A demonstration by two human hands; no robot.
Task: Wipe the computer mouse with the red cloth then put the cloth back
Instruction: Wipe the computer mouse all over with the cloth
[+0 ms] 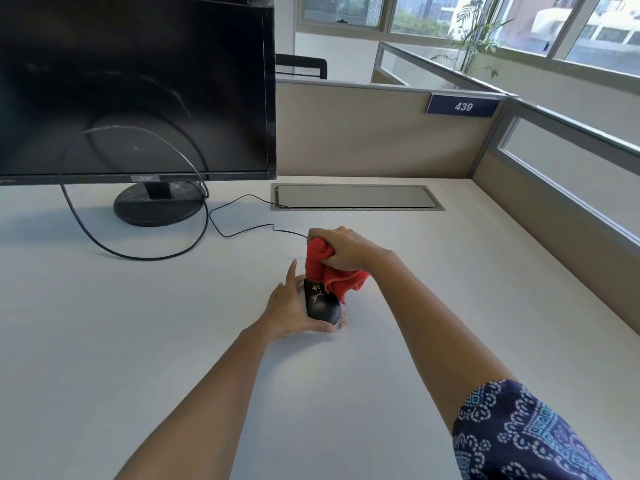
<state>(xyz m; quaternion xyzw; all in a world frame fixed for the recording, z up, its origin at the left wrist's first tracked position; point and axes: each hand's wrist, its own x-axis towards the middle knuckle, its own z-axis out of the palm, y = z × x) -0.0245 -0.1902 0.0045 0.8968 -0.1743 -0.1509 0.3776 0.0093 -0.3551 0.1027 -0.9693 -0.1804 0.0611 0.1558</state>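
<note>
The fingers of the right hand [341,249] were curled tight around a bunched red terry cloth [332,273], whose loose folds hung down onto the far end of a glossy black computer mouse [321,304]. The left hand [289,311] braced that mouse from its left side, fingers held straight and close together along the shell, thumb tucked under the near edge. The mouse sat just below the middle of the frame, with pale specks on its back and a few tan crumbs [343,324] on the surface at its right.

Everything rested on a plain off-white desk [138,341]. A grey rectangular cable hatch [356,196] was set flush into it, above centre. Beige cubicle partitions [374,133] closed the back and right sides, one carrying a blue number plate [463,106] reading 439. Windows and a thin leafy plant [476,32] filled the upper right.

One black flat monitor [135,84] on a round base occupied the upper left, its screen dark. Two black cables showed: a thick cable [104,245] looping from the monitor, and a thin mouse cord [242,232] running to the hatch. There was one mouse, one cloth, and one patterned navy sleeve [519,434] at lower right.
</note>
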